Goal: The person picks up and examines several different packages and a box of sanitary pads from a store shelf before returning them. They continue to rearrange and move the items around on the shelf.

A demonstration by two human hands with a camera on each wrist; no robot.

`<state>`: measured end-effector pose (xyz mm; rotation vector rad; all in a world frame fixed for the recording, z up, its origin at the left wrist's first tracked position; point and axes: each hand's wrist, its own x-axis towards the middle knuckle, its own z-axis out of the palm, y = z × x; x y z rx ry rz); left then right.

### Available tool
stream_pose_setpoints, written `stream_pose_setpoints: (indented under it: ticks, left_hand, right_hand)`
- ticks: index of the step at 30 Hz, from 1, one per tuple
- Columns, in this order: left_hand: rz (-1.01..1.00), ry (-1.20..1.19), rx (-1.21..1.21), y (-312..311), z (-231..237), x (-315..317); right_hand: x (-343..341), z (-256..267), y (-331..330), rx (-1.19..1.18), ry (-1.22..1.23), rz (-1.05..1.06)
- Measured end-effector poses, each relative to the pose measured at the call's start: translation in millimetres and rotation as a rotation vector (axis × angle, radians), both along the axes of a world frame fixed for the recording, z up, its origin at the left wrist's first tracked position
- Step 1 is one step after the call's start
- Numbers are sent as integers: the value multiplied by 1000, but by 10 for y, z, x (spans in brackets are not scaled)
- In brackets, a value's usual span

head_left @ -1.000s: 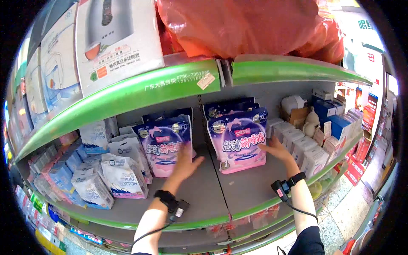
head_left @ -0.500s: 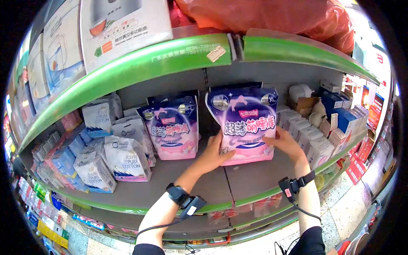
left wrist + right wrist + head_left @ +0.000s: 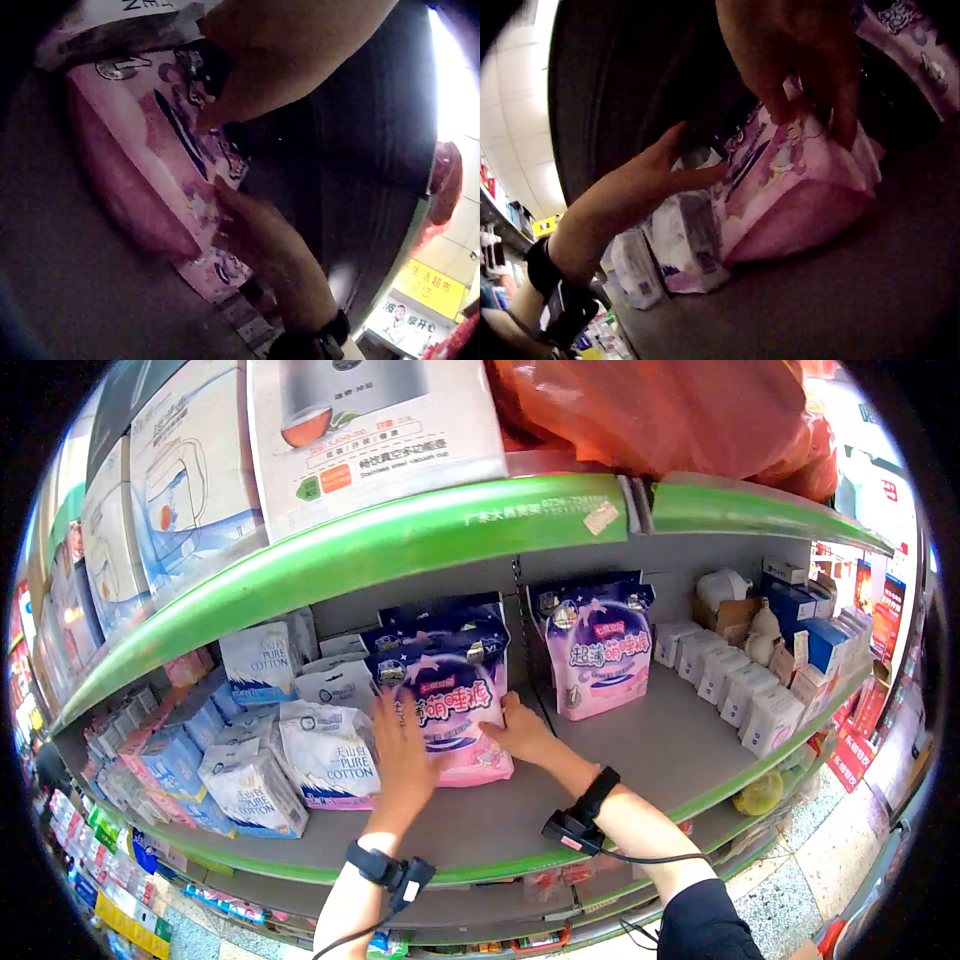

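A purple and pink pack of sanitary sleep pants (image 3: 460, 732) stands upright on the grey shelf, in front of similar purple-topped packs (image 3: 440, 610). My right hand (image 3: 528, 738) pinches its right edge; in the right wrist view the fingers of that hand (image 3: 795, 56) crease the film there. Along the left side lies my left hand (image 3: 404, 760), its fingers extended and pointing up, its thumb against the front of the pack. To the right, another sleep-pants pack (image 3: 605, 655) stands beyond the shelf seam.
White Pure Cotton packs (image 3: 325, 752) crowd close on the left. Small white boxes (image 3: 745, 695) line the right side. Overhead runs a green shelf edge (image 3: 400, 525), with a kettle carton (image 3: 380, 420) and a red plastic bag (image 3: 680, 420) on top.
Both hands first reached apart, then took a pack from the right group between them. That pack now stands at the front of the left group. The head view has shifted left.
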<state>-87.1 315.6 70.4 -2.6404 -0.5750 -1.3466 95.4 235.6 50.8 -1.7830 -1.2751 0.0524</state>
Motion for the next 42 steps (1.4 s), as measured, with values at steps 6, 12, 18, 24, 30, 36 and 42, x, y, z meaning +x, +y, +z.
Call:
stream_pose_setpoints:
  ticks: [6,12,18,24,30,36,42]
  left_hand:
    - [10,459,83,18,-177,166]
    - [47,461,209,195,-156,317]
    - [81,438,227,257,-152,480]
    - [175,405,313,283,-141,558]
    - [139,402,283,261,-162,498]
    - [-156,363,16,190,-14,265]
    - [-356,453,-287,349,-151,40]
  right_hand:
    - [27,0,156,97,-68,42]
    - [856,327,-397,142,-69,-331]
    - [3408,-703,-681,615,243,-240]
    - [2320,-103,-942,249,365,88]
    - [2400,-363,-999,317,460,115]
    - [2146,-225,-1373,108,-8,-204]
    - [1352,195,-1835,175,255,66]
